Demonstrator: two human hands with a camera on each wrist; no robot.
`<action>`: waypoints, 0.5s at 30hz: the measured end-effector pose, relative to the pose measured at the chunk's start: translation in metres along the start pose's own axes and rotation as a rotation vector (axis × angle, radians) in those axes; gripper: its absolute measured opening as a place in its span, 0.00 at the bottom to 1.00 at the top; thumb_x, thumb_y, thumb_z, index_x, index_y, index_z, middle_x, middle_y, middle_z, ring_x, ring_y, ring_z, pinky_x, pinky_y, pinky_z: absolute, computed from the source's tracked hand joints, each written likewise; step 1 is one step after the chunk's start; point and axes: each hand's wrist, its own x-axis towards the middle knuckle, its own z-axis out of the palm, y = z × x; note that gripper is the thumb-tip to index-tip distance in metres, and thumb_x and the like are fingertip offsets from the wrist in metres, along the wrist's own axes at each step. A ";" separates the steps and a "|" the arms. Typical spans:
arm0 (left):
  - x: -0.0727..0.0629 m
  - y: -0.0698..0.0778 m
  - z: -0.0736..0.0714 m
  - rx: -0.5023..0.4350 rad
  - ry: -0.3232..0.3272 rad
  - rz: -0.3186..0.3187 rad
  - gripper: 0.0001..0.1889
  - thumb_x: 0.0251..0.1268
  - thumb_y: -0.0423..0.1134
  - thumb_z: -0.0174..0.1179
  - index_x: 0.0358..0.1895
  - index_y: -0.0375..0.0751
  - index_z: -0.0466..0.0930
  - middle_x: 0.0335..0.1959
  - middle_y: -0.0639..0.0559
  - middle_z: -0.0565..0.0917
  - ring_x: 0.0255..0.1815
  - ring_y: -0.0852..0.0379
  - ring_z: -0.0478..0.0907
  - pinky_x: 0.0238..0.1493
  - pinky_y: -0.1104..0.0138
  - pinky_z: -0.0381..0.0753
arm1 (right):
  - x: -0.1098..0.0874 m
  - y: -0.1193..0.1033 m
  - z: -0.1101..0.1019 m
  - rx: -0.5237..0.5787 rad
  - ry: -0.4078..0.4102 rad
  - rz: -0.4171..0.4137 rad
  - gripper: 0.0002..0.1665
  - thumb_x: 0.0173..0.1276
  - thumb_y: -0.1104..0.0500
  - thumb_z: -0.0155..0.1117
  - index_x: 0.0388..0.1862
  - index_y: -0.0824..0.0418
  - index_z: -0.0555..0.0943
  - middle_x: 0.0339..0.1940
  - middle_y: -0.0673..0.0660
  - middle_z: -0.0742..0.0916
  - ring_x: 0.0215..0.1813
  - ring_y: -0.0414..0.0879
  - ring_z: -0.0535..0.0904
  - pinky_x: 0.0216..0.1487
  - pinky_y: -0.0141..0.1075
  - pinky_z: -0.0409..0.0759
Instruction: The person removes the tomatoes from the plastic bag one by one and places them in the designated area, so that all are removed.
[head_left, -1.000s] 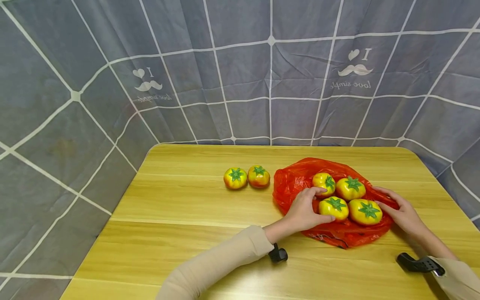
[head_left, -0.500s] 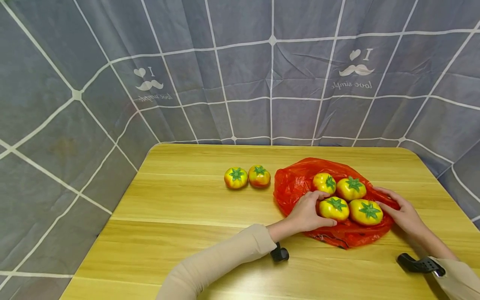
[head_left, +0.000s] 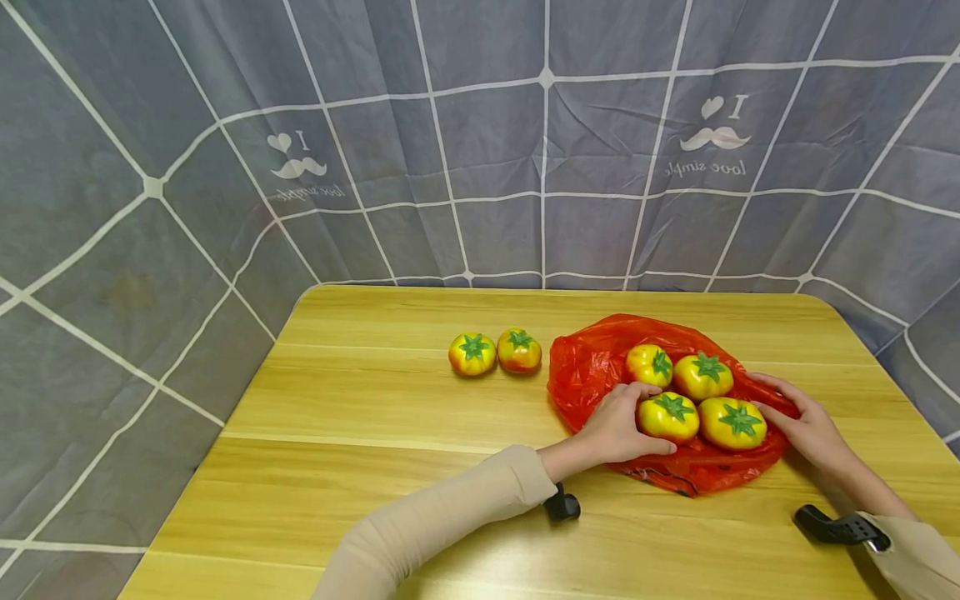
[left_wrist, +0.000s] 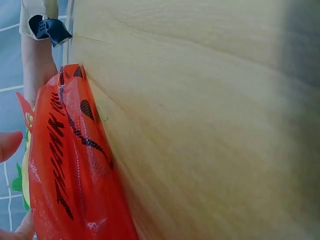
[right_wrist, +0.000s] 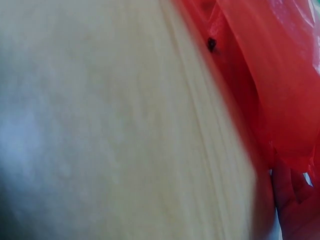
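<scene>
Several yellow-and-red tomatoes with green star-shaped tops lie in a red plastic bag (head_left: 588, 375). My left hand (head_left: 618, 425) is at the front left tomato (head_left: 667, 418), with its thumb in front and its fingers curved round the left and back. On the bag's right edge, beside the front right tomato (head_left: 731, 423), my right hand (head_left: 810, 429) grips the plastic. The right wrist view shows fingers (right_wrist: 295, 205) under red film (right_wrist: 280, 90). In the left wrist view the bag's printed side (left_wrist: 75, 165) faces the camera, and the tomatoes behind it are mostly hidden.
Two more tomatoes, one on the left (head_left: 472, 354) and one on the right (head_left: 519, 351), sit side by side left of the bag. All rests on a light wooden table (head_left: 337, 467). A grey curtain with white lines (head_left: 487, 150) hangs behind and beside it.
My left hand has shifted slightly right and forward of the tomato's side, its fingers drawing back from the rear tomato and closing round the front left one. My right hand stays at the bag's edge.
</scene>
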 end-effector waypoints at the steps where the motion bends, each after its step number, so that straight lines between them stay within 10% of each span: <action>1: 0.000 0.000 0.000 0.001 0.000 -0.003 0.36 0.50 0.49 0.72 0.64 0.51 0.68 0.60 0.56 0.73 0.59 0.64 0.69 0.59 0.73 0.70 | 0.000 0.000 0.000 -0.003 0.001 0.003 0.29 0.70 0.69 0.54 0.68 0.52 0.70 0.50 0.21 0.73 0.47 0.15 0.70 0.41 0.12 0.71; 15: 0.002 -0.002 0.008 0.010 0.015 -0.032 0.35 0.51 0.52 0.71 0.63 0.54 0.68 0.57 0.58 0.73 0.55 0.65 0.70 0.54 0.73 0.71 | 0.001 -0.003 -0.001 -0.024 0.002 0.017 0.28 0.71 0.67 0.54 0.68 0.52 0.70 0.49 0.21 0.72 0.46 0.15 0.70 0.41 0.12 0.71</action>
